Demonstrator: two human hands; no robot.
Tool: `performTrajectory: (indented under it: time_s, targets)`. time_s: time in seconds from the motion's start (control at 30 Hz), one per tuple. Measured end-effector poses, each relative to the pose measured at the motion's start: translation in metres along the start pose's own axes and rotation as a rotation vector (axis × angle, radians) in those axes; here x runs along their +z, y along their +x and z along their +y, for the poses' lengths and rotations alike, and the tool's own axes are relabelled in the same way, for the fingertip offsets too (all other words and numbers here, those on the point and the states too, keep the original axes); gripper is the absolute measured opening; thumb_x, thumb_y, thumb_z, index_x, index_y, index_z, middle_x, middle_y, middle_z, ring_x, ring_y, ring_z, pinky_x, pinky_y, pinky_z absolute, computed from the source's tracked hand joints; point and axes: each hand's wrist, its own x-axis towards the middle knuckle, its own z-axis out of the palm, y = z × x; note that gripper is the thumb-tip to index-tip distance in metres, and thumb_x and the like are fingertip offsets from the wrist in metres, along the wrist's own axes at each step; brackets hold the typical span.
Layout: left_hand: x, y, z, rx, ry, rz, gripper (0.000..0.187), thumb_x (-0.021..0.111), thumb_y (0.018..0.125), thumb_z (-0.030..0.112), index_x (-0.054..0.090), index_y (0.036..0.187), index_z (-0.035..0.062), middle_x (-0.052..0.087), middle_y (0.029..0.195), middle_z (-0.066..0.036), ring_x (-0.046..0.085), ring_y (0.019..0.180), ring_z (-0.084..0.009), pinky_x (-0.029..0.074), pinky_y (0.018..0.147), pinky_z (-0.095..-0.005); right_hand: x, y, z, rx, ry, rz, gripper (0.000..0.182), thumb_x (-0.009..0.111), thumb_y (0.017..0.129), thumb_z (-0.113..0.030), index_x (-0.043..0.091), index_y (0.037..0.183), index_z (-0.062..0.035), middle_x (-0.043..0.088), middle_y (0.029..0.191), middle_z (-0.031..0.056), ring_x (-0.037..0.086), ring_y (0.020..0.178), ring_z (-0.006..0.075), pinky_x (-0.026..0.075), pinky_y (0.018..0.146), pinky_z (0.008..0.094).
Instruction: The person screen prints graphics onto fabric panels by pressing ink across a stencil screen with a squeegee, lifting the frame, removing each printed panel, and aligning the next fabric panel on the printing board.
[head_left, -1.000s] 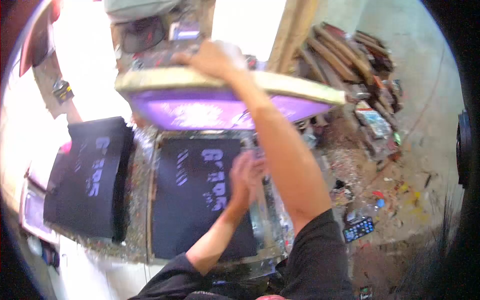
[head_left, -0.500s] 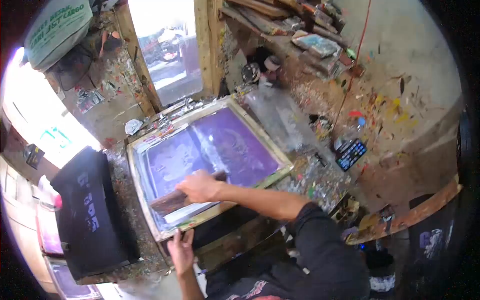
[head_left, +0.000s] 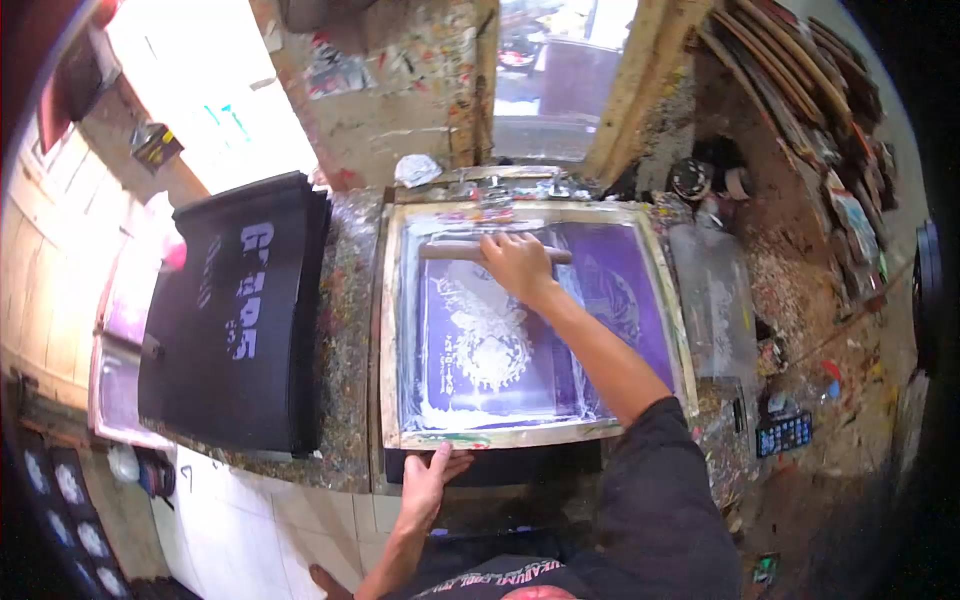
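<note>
Paint-spattered workbench, its surface crusted with multicoloured ink. Lying flat on it at centre: a wooden-framed printing screen with purple mesh, its near rail over a black fabric edge. Left of the screen, apart from it: a stack of black garments printed with pale lettering. Right of the screen: a clear plastic sheet and a small dark keypad device.

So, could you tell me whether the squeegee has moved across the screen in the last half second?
Yes. The squeegee, gripped by the right hand, has gone from the screen frame's near rail to its far end.
</note>
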Motion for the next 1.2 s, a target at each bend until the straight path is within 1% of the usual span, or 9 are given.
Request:
performTrajectory:
  time_s: [0.17,0.2,0.37,0.4,0.43,0.7,0.9,1.1,1.2]
  targets:
    - [0.001,-0.002,0.004,-0.072,0.076,0.014,0.040,0.058,0.104,0.024,0.057,0.113,-0.0152,0.070,0.097,-0.026,0.074,0.087,-0.0338,0.063,0.080,-0.0427,-0.092,-0.005,-0.023,-0.053,0.365,-0.933,0.043,0.071,0.086,-0.048,0.062,0.103,-0.0097,0.070,0.089,0.0179,0.069,0.083,0.0422,0.053,0.072,0.0537]
    - [0.001,-0.001,0.004,-0.100,0.056,0.019,0.040,0.058,0.104,0.024,0.057,0.112,-0.0156,0.069,0.097,-0.026,0.073,0.088,-0.0342,0.063,0.080,-0.0429,-0.086,-0.002,-0.022,-0.059,0.361,-0.942,0.043,0.071,0.086,-0.048,0.062,0.103,-0.0097,0.070,0.089,0.0179,0.069,0.083,0.0422,0.053,0.072,0.0537]
    - [0.000,-0.002,0.007,-0.140,0.044,0.061,0.039,0.057,0.104,0.022,0.057,0.112,-0.0156,0.069,0.096,-0.027,0.073,0.089,-0.0340,0.063,0.081,-0.0432,0.000,0.061,0.017,0.017,0.106,-0.451,0.027,0.058,0.098,-0.036,0.061,0.111,-0.0125,0.071,0.080,0.0170,0.070,0.074,0.0393,0.054,0.067,0.0528]
    - [0.001,-0.002,0.008,-0.151,0.062,0.030,0.042,0.057,0.105,0.024,0.052,0.116,-0.0163,0.068,0.099,-0.028,0.073,0.091,-0.0349,0.063,0.082,-0.0447,-0.006,0.084,0.023,0.111,0.043,-0.526,0.033,0.062,0.095,-0.040,0.061,0.110,-0.0111,0.072,0.079,0.0168,0.071,0.074,0.0383,0.055,0.065,0.0513]
    - [0.000,-0.002,0.009,-0.164,0.077,0.003,0.046,0.056,0.105,0.026,0.048,0.120,-0.0169,0.067,0.102,-0.029,0.072,0.093,-0.0358,0.063,0.083,-0.0463,0.013,0.075,0.035,0.076,0.011,-0.287,0.043,0.067,0.091,-0.047,0.061,0.108,-0.0081,0.072,0.075,0.0152,0.072,0.072,0.0367,0.055,0.062,0.0493]
    - [-0.003,0.002,0.010,-0.226,0.011,-0.065,0.037,0.055,0.105,0.021,0.048,0.116,-0.0135,0.066,0.105,-0.026,0.071,0.096,-0.0342,0.062,0.086,-0.0449,-0.056,-0.019,-0.042,0.055,0.108,-0.411,0.041,0.072,0.087,-0.047,0.060,0.089,-0.0079,0.068,0.069,0.0084,0.070,0.061,0.0281,0.054,0.053,0.0419]
    - [0.002,-0.001,0.010,-0.108,0.047,-0.013,0.038,0.056,0.105,0.025,0.058,0.102,-0.0137,0.068,0.092,-0.023,0.073,0.084,-0.0322,0.062,0.079,-0.0405,-0.143,-0.111,-0.123,0.016,0.172,-0.486,0.011,0.056,0.094,-0.019,0.059,0.090,-0.0099,0.070,0.076,0.0093,0.071,0.062,0.0248,0.056,0.059,0.0383]
    - [0.004,-0.010,0.013,0.026,0.071,-0.043,0.041,0.055,0.105,0.023,0.060,0.095,-0.0164,0.069,0.087,-0.023,0.073,0.081,-0.0311,0.063,0.074,-0.0389,-0.185,-0.118,-0.138,0.090,0.196,-0.389,0.047,0.072,0.083,-0.054,0.062,0.091,-0.0090,0.065,0.079,0.0064,0.068,0.076,0.0238,0.049,0.075,0.0437]
    - [0.023,-0.038,0.066,0.233,0.050,-0.075,0.034,0.054,0.103,0.015,0.050,0.120,-0.0137,0.068,0.091,-0.020,0.073,0.079,-0.0292,0.062,0.071,-0.0393,-0.221,-0.096,-0.145,0.223,0.042,-0.008,0.050,0.074,0.080,-0.059,0.063,0.089,-0.0113,0.060,0.083,0.0041,0.060,0.079,0.0185,0.035,0.092,0.0502]
